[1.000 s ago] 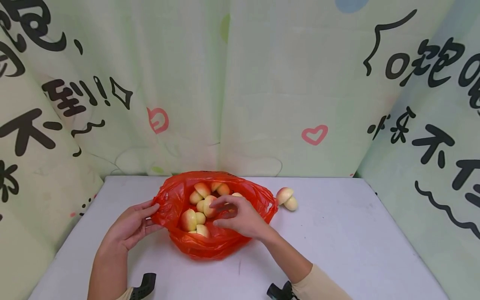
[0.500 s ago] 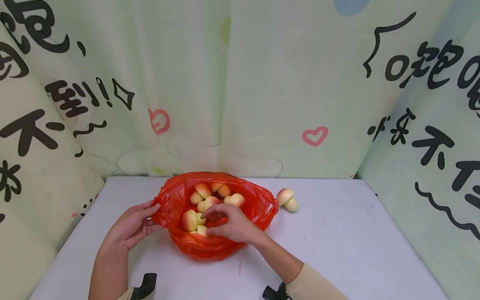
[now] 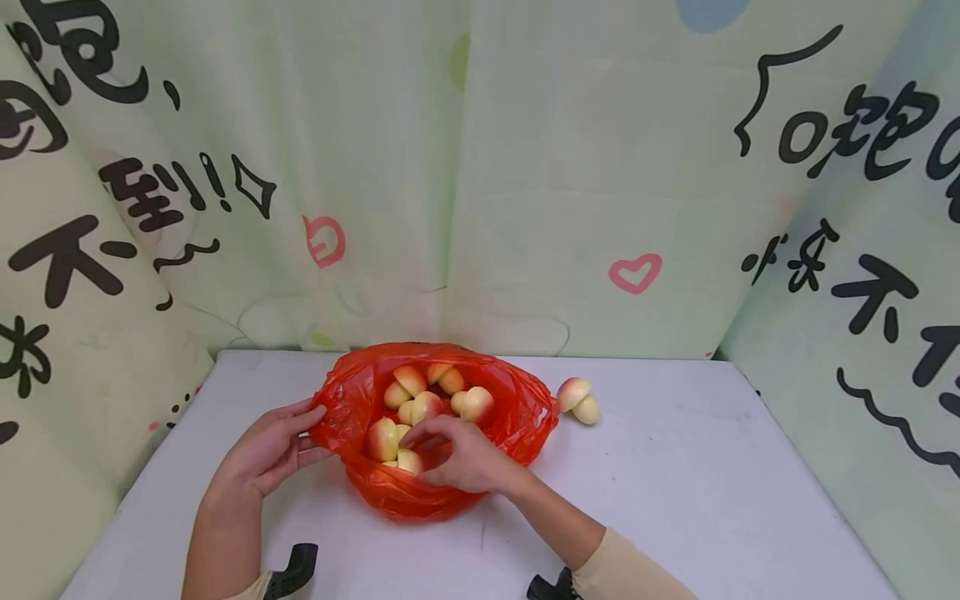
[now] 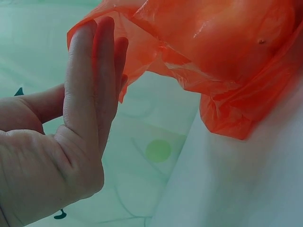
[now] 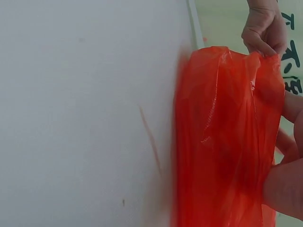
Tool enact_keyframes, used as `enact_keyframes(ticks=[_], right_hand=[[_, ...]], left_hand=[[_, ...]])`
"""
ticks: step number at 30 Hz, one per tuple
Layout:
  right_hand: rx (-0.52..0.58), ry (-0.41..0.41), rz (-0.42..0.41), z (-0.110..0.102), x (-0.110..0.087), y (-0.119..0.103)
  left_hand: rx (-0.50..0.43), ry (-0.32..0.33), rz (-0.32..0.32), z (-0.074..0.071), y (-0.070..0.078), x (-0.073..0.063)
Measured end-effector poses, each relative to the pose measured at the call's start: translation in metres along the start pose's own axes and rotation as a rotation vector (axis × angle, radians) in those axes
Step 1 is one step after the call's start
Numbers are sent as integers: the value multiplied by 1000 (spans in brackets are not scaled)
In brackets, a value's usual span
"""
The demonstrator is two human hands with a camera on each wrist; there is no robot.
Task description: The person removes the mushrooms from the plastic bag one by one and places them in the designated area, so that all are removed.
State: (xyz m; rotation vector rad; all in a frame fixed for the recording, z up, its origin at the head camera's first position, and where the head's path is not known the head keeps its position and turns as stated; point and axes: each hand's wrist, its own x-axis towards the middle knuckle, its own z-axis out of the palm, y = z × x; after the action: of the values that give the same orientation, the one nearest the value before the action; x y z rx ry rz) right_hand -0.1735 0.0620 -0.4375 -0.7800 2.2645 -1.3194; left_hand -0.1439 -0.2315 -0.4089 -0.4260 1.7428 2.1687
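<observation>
A red plastic bag lies with its mouth open on the table, several red-and-yellow mushroom-shaped pieces inside it. At its left rim, my left hand pinches the film between the thumb and the long, straight fingers. My right hand reaches over the near rim into the bag. Its fingers and thumb stand apart around a mushroom piece near the front; whether they touch it cannot be seen. In the right wrist view the bag hides part of the right hand's fingertips.
Outside the bag, one more mushroom-shaped piece lies on the white table to the right. Printed curtains rise behind the table and at both sides.
My right hand has moved left and toward the front of the bag, uncovering a mushroom piece at the bag's right side. The left hand keeps its hold on the rim.
</observation>
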Motion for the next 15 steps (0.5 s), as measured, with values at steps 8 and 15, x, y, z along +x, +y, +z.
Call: enact_keyframes(ticks=[8, 15], right_hand=[[3, -13, 7, 4, 2, 3], [2, -17, -5, 6, 3, 3]], left_hand=[[13, -8, 11, 1, 1, 0], [6, -12, 10, 1, 0, -1]])
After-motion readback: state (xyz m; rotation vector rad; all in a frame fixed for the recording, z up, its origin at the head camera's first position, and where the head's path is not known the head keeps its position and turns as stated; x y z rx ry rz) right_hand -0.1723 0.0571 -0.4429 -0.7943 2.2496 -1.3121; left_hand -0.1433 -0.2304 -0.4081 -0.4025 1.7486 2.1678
